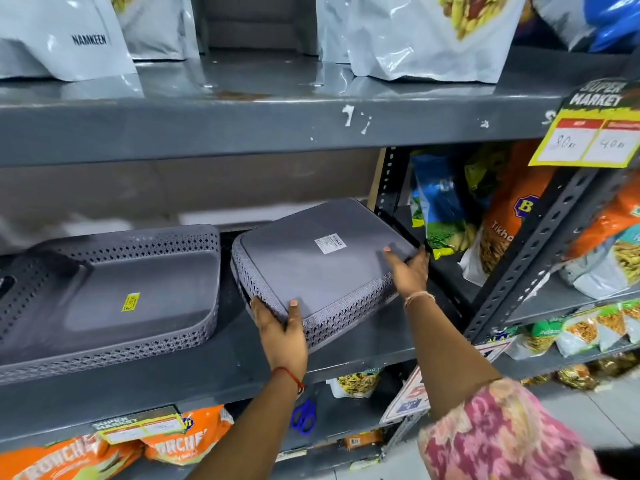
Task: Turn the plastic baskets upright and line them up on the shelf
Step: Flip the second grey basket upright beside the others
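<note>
Currently the upside-down basket (322, 268) sits mid-frame on the grey shelf (194, 372), base up (white label showing), tilted with its far end raised; left hand (280, 332) clamps the near left corner, fingers (293, 308) wrapped over the base edge; right hand (408, 273) grips the right side, fingers closed on the rim; the upright basket (114, 299) rests left of frame, just beside it, yellow sticker inside.
</note>
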The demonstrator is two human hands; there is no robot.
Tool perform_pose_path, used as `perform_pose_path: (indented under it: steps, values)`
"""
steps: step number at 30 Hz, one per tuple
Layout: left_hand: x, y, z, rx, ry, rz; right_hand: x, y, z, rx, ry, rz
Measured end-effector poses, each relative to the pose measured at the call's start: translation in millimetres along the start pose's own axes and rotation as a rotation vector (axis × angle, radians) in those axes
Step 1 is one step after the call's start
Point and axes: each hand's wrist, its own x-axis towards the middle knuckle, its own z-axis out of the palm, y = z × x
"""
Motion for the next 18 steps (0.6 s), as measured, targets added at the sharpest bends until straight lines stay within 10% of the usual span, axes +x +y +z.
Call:
perform_pose_path:
  steps: [18]
  values:
    - [33,48,-26,-0.272,0.151,0.156,-45,0,-16,0.022,0.422,-0.334]
